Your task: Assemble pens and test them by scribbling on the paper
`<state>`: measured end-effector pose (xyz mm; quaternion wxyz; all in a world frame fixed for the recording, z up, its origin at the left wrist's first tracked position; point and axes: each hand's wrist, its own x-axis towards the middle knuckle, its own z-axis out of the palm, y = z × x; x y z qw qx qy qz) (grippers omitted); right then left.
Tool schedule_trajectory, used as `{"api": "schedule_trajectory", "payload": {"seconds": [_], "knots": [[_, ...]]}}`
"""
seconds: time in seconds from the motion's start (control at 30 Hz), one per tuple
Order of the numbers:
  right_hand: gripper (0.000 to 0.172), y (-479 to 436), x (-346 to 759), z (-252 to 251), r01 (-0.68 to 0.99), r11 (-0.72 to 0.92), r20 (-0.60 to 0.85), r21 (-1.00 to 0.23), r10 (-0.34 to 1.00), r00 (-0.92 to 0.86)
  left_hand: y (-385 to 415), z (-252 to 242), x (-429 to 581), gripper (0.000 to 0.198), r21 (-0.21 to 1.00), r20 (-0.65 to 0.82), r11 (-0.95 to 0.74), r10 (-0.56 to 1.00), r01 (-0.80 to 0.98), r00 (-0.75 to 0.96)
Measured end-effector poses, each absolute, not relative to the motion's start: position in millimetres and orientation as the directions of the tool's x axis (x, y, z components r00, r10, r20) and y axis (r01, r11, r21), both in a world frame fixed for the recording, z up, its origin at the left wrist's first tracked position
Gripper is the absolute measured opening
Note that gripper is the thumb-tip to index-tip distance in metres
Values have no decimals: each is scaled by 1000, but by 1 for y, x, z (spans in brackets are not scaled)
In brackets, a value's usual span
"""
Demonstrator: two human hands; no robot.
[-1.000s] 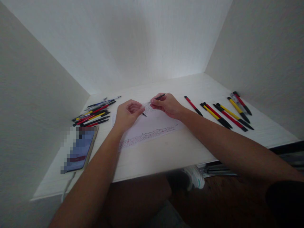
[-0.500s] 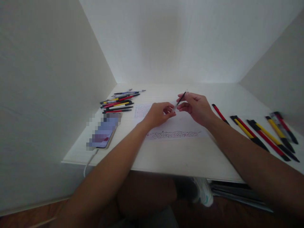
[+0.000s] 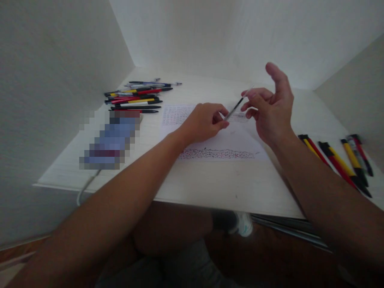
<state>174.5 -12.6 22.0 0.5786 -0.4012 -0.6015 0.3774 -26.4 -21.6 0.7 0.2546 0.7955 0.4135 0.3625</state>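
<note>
A slim pen refill (image 3: 236,108), clear with a dark section, slants between my two hands above the paper. My left hand (image 3: 207,122) pinches its lower end between thumb and fingers. The upper end is between the thumb and fingers of my right hand (image 3: 271,106), whose index finger points up and away. Beneath them lies a white sheet of paper (image 3: 210,140), with small writing at its upper left and a band of dark and reddish marks along its lower part.
Several pens (image 3: 135,96) are piled at the back left, above a phone (image 3: 111,138) with a white cable (image 3: 87,186). More red, yellow and black pens (image 3: 340,164) lie at the right, partly behind my right forearm. White walls enclose the table (image 3: 210,186).
The view has shifted, so the table sits higher in it. My right index finger has lifted and stretched upward. Both hands still hold the refill, with a wider gap between them.
</note>
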Motion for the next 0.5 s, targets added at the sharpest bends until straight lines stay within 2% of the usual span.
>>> {"api": "schedule_trajectory", "payload": {"seconds": [0.2,0.33,0.5], "knots": [[51,-12,178,24,117,367,371,-923,929,6,-25,10,-29,18,847,213,-396,863,354,457],[41,-12,177,25,150,359,363,-921,932,-4,-29,15,-32,21,896,122,-305,867,322,482],[20,-12,172,22,55,353,350,-934,935,-50,-35,17,-35,22,927,34,-220,856,303,516]]}}
